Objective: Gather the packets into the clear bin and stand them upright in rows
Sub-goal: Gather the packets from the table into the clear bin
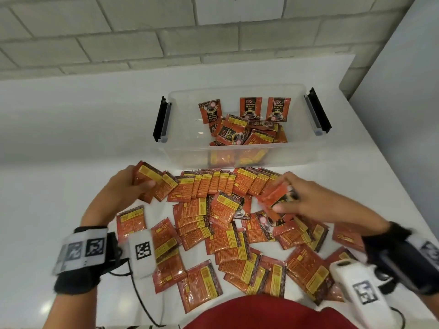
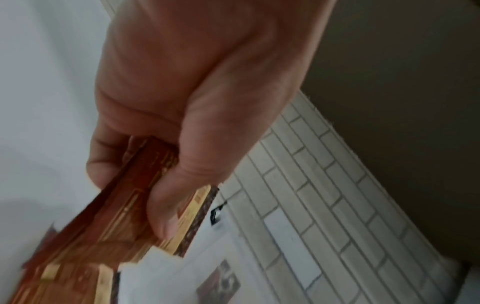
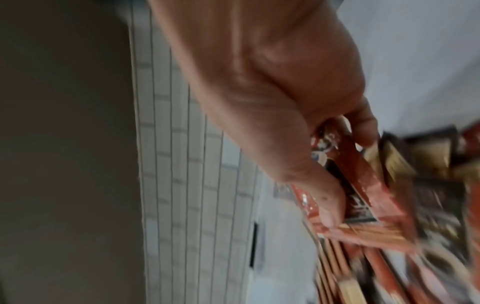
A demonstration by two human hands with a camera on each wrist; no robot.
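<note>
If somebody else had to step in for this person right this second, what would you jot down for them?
Left hand: grips a stack of coffee packets at the left end of the fanned row on the white table.
Right hand: pinches a few packets just above the pile.
Clear bin: behind the pile, with three packets leaning on the far wall and a loose heap lying flat below them.
Done: a small share is in the bin; no tidy rows yet.
Left: most packets remain scattered on the table; gather them, drop them in, stand all upright in rows.
</note>
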